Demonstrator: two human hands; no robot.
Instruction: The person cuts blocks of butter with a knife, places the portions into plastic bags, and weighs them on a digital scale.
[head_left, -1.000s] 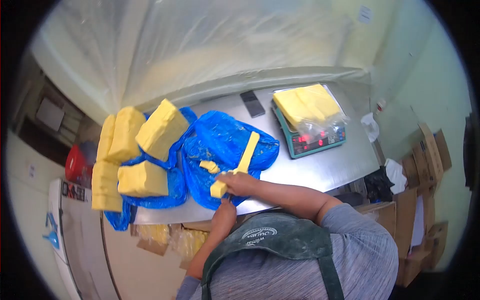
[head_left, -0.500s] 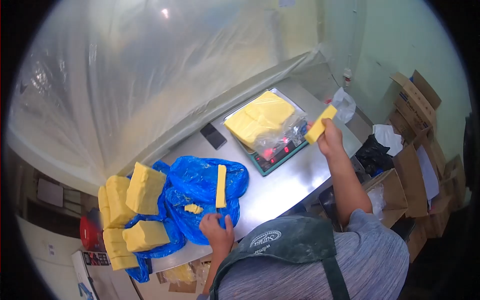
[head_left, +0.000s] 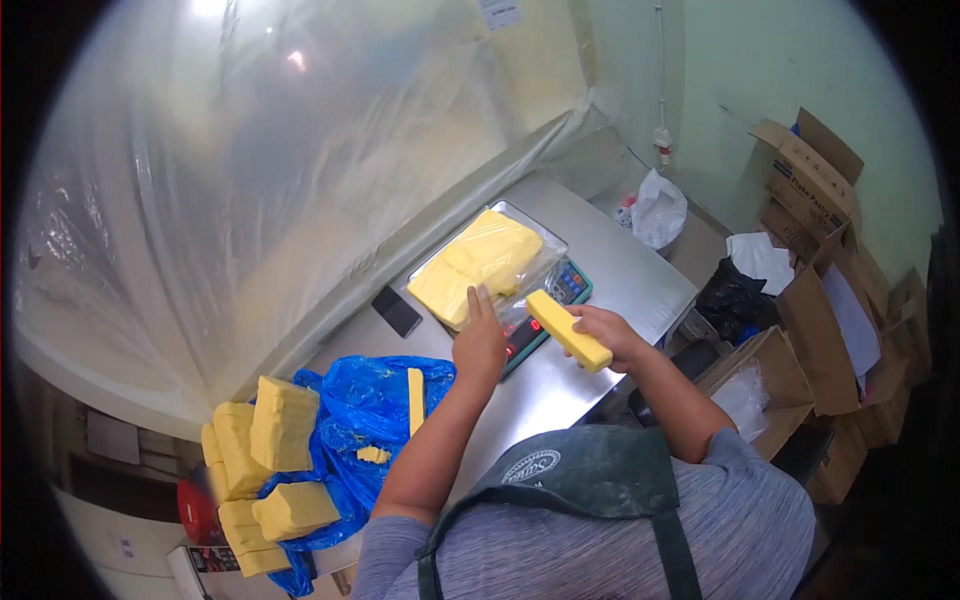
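Note:
My right hand (head_left: pixel 606 338) is closed around a thick bar of margarine (head_left: pixel 568 330), held in the air over the near side of the digital scale (head_left: pixel 575 280). My left hand (head_left: pixel 480 340) has its fingers stretched out at the near edge of a wide yellow margarine slab (head_left: pixel 475 260). That slab lies on the scale in clear plastic film. To the left, a thin yellow strip (head_left: pixel 416 400) and a small yellow scrap (head_left: pixel 374 455) rest on blue plastic bags (head_left: pixel 350 385). Larger margarine blocks (head_left: pixel 283 425) stand beside and on the bags.
A dark phone (head_left: pixel 397 311) lies left of the scale on the metal table (head_left: pixel 545 385). Plastic sheeting (head_left: pixel 300 200) hangs along the far side. A white bag (head_left: pixel 660 210) is at the far right. Open cardboard boxes (head_left: pixel 765 375) and a black bag (head_left: pixel 735 300) crowd the right side.
My left hand has moved from the blue bags up to the slab on the scale. My right hand has come lower and nearer with the bar, which is now tilted the other way. The view has shifted.

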